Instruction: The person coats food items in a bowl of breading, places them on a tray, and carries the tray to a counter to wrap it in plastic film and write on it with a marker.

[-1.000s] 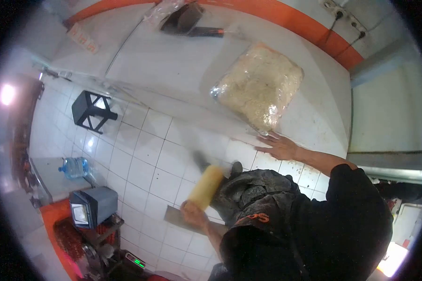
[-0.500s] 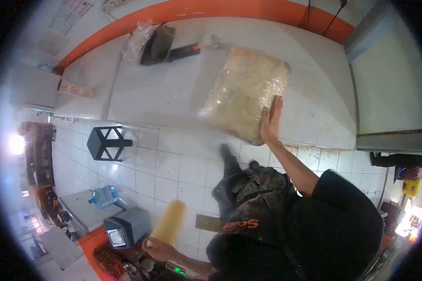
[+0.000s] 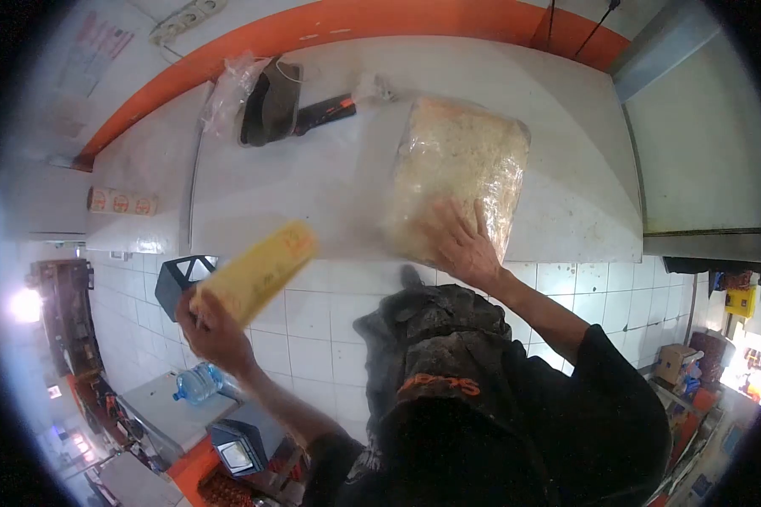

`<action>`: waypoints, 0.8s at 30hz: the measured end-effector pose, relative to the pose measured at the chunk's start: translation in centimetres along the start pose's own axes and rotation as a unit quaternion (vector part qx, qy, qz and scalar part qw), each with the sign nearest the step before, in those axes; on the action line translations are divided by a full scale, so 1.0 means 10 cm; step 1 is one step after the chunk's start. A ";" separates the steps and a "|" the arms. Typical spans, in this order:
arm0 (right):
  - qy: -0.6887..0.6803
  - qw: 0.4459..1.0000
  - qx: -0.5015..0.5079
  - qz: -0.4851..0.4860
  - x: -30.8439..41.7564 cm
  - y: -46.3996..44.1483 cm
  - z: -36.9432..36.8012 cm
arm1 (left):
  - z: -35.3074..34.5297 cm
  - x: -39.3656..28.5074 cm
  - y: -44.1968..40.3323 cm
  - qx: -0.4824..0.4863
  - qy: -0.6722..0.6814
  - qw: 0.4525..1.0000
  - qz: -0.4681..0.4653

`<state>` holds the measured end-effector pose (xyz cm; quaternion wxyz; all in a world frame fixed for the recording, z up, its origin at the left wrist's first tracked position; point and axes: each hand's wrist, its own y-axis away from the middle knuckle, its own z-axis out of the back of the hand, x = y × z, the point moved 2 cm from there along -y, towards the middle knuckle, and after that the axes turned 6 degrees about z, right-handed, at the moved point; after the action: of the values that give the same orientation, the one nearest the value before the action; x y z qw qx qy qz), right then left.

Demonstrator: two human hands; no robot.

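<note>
My left hand point(image 3: 211, 331) is closed around one end of a yellow roll with orange print point(image 3: 266, 269), which is blurred by motion. The roll slants up to the right, above the floor at the counter's front edge. A rectangular package wrapped in clear, shiny plastic point(image 3: 465, 152) lies on the white counter. Resting on its lower part is my right hand point(image 3: 465, 249), palm down with the fingers spread. Part of the package is hidden under that hand.
Farther back on the counter point(image 3: 330, 186) lie a black item point(image 3: 271, 103), a black and orange handle point(image 3: 325, 112) and crumpled plastic. A printed roll point(image 3: 123, 202) sits at the left. Below are a dark stool point(image 3: 171, 283) and a blue water bottle point(image 3: 196, 384).
My left hand has lifted the yellow roll from low beside me up to the counter edge. My right hand has shifted left from the package's side onto its top.
</note>
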<state>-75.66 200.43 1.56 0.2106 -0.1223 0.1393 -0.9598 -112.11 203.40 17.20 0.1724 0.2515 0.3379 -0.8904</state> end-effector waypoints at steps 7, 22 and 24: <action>0.008 0.981 -0.075 -0.181 -0.48 -0.29 0.26 | -1.01 -0.55 -0.66 0.087 0.008 0.973 -0.212; 0.053 0.959 0.004 -0.279 -1.01 -0.64 -0.03 | -1.86 -1.20 -0.72 0.056 0.149 0.928 -0.336; -0.227 0.921 -0.089 -0.304 -0.47 -0.53 0.33 | -1.73 -1.14 -0.64 0.058 0.174 0.933 -0.308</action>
<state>-72.47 206.38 5.52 -0.0770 -0.3916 0.1288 -0.9078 -100.11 221.38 15.78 -0.1873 0.2958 0.3713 -0.8600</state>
